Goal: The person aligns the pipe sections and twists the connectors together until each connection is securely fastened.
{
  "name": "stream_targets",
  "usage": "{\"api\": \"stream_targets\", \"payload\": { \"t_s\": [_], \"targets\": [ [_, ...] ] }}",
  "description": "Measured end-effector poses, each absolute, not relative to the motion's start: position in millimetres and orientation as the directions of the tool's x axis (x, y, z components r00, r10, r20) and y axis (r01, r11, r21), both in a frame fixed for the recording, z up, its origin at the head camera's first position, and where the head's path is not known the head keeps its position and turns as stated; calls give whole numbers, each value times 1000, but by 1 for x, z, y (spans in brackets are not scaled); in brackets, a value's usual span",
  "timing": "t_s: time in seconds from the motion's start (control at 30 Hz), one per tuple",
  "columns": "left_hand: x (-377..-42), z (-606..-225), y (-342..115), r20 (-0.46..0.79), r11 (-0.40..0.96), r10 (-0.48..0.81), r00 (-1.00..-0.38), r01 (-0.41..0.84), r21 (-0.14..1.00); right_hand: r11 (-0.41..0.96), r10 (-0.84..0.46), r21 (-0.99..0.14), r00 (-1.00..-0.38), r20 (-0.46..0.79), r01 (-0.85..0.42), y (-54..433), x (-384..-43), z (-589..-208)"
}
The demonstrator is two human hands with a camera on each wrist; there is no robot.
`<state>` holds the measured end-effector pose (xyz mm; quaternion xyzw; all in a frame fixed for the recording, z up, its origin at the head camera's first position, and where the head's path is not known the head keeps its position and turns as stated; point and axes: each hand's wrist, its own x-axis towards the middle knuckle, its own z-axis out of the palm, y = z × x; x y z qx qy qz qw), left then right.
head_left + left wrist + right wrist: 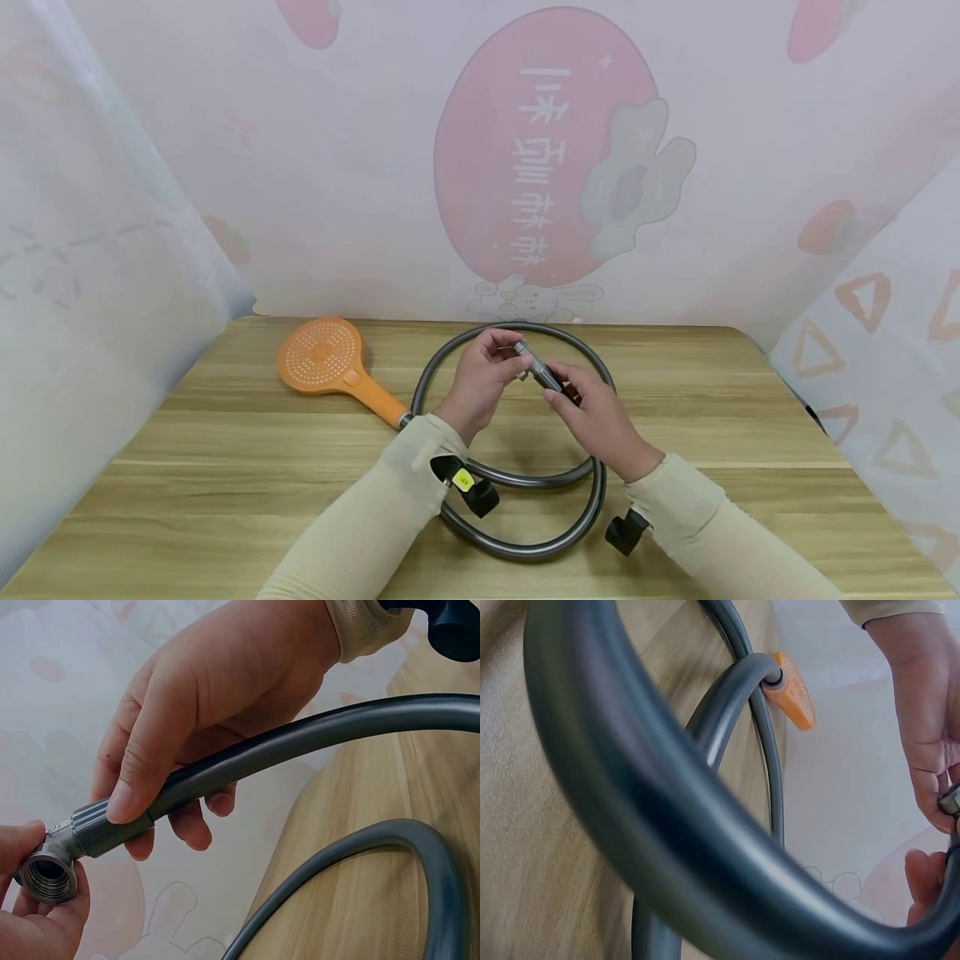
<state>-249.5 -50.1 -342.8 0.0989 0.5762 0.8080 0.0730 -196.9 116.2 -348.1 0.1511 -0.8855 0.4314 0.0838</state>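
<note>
My left hand (480, 379) pinches a silver metal fitting (49, 879) between thumb and fingers; its round, internally threaded opening shows in the left wrist view. The fitting meets the dark collar (109, 826) at the end of a grey shower hose (300, 746). My right hand (603, 421) grips that collar and the hose just behind it, thumb on the near side. Both hands are raised over the table's middle. An orange handheld shower head (321, 354) lies at the left, holed face up, with its handle joined to the hose's other end.
Loops of the hose (528, 552) lie on the wooden table (210, 508) around and under the hands. In the right wrist view a hose bend fills the foreground. A printed fabric backdrop (360, 167) stands at the table's back edge, with more fabric at both sides.
</note>
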Motion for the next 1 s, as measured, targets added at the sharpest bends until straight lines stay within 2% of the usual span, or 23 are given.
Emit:
{"api": "stream_targets", "payload": {
  "t_s": [1.0],
  "targets": [
    [-248,-342,-51,77,-316,235,-969,-1,949,540,-243,-794,-955,172,-280,119,-199,-349]
  ]
}}
